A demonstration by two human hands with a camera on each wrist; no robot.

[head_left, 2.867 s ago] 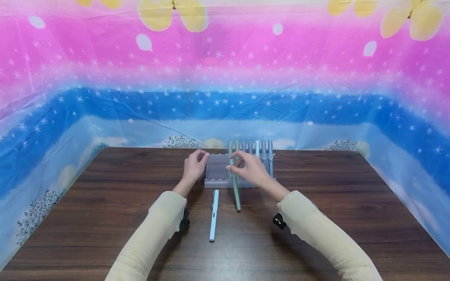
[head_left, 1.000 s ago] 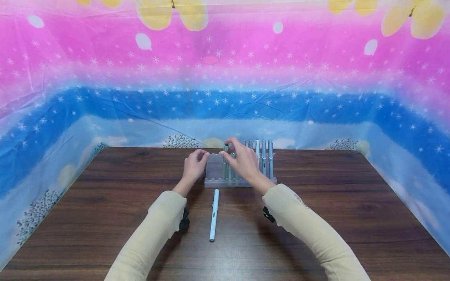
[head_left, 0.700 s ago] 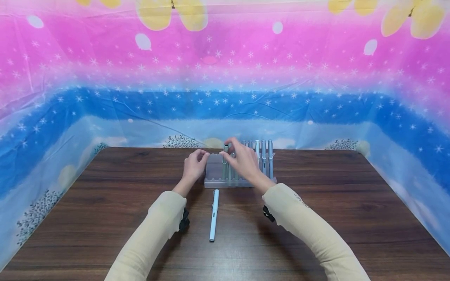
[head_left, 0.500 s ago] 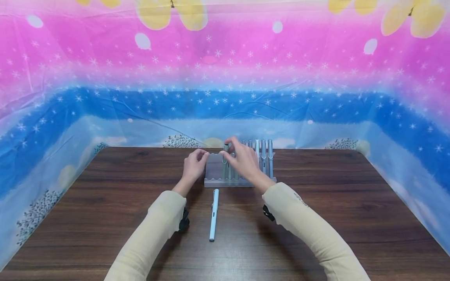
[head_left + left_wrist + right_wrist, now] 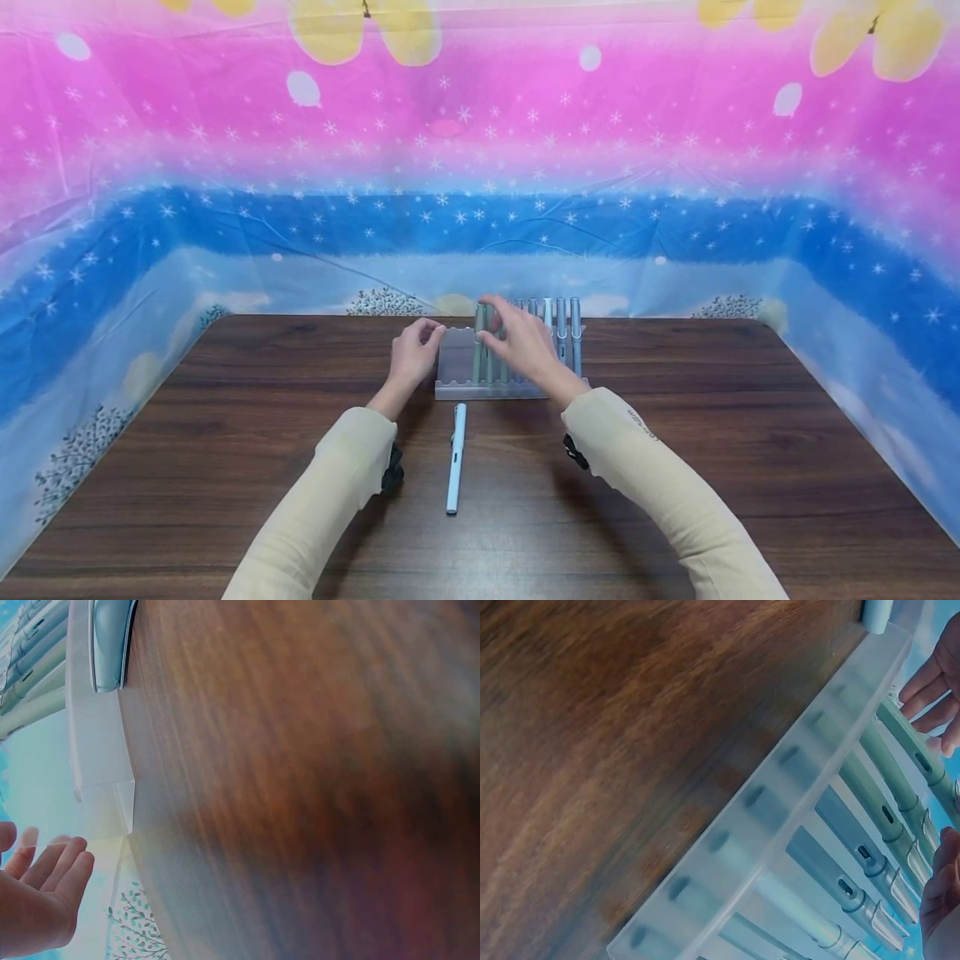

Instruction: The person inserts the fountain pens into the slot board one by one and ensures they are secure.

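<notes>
A translucent pen rack stands near the far table edge, with several capped pens leaning side by side in its right part. My left hand pinches the rack's upper left corner between thumb and index finger; its other fingers stretch out beside it. At the left end of the row leans a green pen, its cap between the thumb and index finger of my right hand. The right hand hides parts of the pens behind it. A pale blue pen lies on the table in front of the rack.
More green pens, grey-blue pens and a light blue pen fill neighbouring slots. The brown wooden table is enclosed by a pink and blue printed cloth.
My right hand has brought the green pen from in front of the rack into a slot left of the others. Its cap has just tipped back. Left hand and pale blue pen stay put.
</notes>
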